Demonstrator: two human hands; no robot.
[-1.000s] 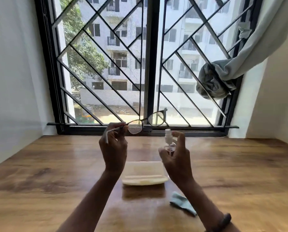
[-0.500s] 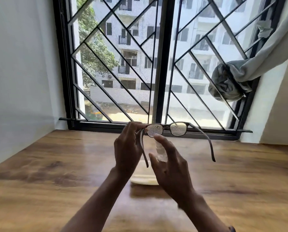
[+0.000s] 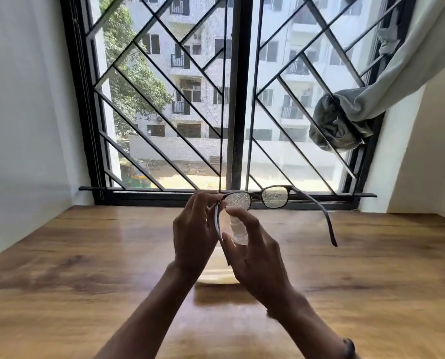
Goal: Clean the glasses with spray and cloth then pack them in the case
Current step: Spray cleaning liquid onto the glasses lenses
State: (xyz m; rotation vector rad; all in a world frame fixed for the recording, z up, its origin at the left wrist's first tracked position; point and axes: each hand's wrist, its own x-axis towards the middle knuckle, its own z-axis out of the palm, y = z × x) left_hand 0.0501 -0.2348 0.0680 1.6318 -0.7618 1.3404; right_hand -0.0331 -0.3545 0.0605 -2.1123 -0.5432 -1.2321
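Pinching the glasses as before, left hand; right hand still clasps spray bottle, both lenses now droplet-speckled.

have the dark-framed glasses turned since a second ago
Yes. The dark-framed glasses, held in the left hand, swung from edge-on to square with the black window sill, both lenses now speckled with droplets.

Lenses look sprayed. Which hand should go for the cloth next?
Right, probably. The left hand pinches the glasses at the hinge and has to keep them up. The right hand holds only the spray bottle, which it can set down on the table. The cloth is out of view.
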